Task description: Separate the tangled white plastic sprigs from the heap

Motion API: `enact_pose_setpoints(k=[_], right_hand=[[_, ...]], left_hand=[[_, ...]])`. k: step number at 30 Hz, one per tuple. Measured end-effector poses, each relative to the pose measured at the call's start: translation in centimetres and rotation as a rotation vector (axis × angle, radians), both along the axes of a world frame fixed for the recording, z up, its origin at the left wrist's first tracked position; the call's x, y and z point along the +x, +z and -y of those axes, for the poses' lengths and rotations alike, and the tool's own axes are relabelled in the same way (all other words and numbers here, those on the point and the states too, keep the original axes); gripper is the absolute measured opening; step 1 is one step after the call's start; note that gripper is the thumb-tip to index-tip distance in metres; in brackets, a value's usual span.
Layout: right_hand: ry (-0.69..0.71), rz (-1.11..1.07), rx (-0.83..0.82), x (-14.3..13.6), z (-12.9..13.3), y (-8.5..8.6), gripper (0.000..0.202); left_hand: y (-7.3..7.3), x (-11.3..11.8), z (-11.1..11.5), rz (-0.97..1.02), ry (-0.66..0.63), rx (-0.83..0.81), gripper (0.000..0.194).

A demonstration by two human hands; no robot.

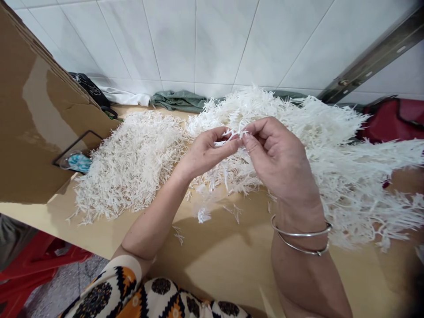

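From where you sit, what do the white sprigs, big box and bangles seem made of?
Sprigs: probably plastic, matte white, with thin, uniform branching tips. Box: cardboard, dull brown, layered at the edge. Bangles: likely metal, smooth and silvery, with bright highlights.

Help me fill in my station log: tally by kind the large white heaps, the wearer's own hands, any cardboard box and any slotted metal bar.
Left heap and right heap, both white: 2
Left hand and right hand, wearer's own: 2
Cardboard box: 1
Slotted metal bar: 1
Total: 6
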State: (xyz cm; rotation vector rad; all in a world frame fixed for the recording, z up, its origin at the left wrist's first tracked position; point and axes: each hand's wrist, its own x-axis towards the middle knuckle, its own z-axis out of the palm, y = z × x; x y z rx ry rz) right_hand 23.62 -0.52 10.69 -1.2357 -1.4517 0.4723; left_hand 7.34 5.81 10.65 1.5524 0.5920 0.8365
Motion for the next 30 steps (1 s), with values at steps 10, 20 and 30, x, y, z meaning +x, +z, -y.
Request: enact_pose_setpoints(k=[10,20,30], right_hand=[[0.010,0.403,0.112,1.9,1.2,1.9,0.017],[-0.072,-0.401,0.070,0.5,-2.6,-1.4,0.015],[-0.021,-0.174,0.071,1.6,-0.5,0.2,0.019]], left_hand=[[-0.6,-0.3,-0.3,-0.133,-0.026,0.161,0.039],[0.5,-0.8,0.3,-0.057,-0.135,0.025,0.046],[-0.7,-0.2,-0.5,0.014,0.063,0.080,0.043]])
